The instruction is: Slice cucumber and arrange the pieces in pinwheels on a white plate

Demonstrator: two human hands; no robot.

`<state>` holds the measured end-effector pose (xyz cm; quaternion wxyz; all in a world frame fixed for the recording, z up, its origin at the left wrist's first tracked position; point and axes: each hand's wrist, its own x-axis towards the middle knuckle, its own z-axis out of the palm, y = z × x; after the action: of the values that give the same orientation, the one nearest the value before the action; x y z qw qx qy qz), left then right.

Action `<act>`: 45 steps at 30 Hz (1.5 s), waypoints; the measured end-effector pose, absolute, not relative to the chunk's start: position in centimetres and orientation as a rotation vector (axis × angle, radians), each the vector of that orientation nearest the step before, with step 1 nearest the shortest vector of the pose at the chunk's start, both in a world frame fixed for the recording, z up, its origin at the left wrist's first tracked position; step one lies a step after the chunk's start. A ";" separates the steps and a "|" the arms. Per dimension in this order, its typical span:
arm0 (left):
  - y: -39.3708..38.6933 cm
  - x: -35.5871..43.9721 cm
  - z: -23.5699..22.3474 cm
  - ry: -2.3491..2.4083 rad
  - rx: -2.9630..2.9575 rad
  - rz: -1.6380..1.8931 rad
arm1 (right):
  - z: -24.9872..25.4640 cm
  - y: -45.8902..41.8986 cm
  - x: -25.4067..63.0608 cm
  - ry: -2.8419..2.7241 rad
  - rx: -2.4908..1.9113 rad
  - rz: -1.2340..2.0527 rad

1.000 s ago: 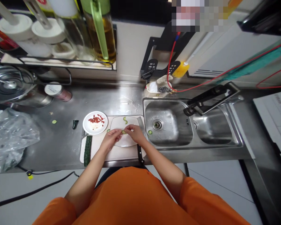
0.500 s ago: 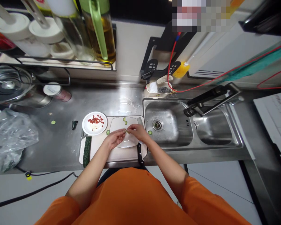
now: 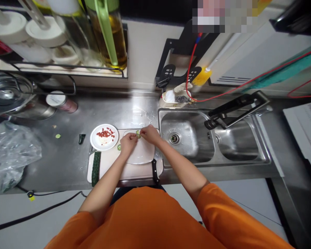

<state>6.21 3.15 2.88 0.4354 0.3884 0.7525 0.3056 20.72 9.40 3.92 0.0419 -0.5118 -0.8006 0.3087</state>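
Observation:
Over the far edge of a white plate [image 3: 142, 154], my left hand [image 3: 128, 143] and my right hand [image 3: 150, 135] almost meet. The fingertips of both are pinched on a small cucumber slice [image 3: 138, 134], partly hidden between them. The plate rests on a pale cutting board [image 3: 109, 169]. Another cucumber slice [image 3: 119, 147] lies just left of my left hand. At the board's left end is a dark green length of cucumber [image 3: 95, 168]. A black-handled knife [image 3: 155, 171] lies at the right, its blade not visible.
A small white dish [image 3: 92, 140] with red berries sits at the board's far left corner. A cucumber end [image 3: 81, 139] and a slice [image 3: 58, 136] lie on the steel counter. A clear plastic bag [image 3: 15, 155] is at left, a double sink [image 3: 186, 138] at right.
Both hands have moved away from me, from the plate's middle to the cucumber pieces near its far edge. My left fingers have curled in more.

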 end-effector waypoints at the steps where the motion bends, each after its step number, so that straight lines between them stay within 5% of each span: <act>1: 3.3 6.4 2.9 1.895 0.982 0.761 | 4.0 9.6 20.6 -2.498 -1.563 0.905; 45: 3.1 7.0 0.2 2.032 1.462 0.754 | 3.3 9.6 19.7 -2.762 -1.467 0.574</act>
<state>7.03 3.14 0.23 0.2602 0.5400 0.7504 0.2785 19.70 9.63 3.32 -0.0190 -0.4613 -0.8684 0.1806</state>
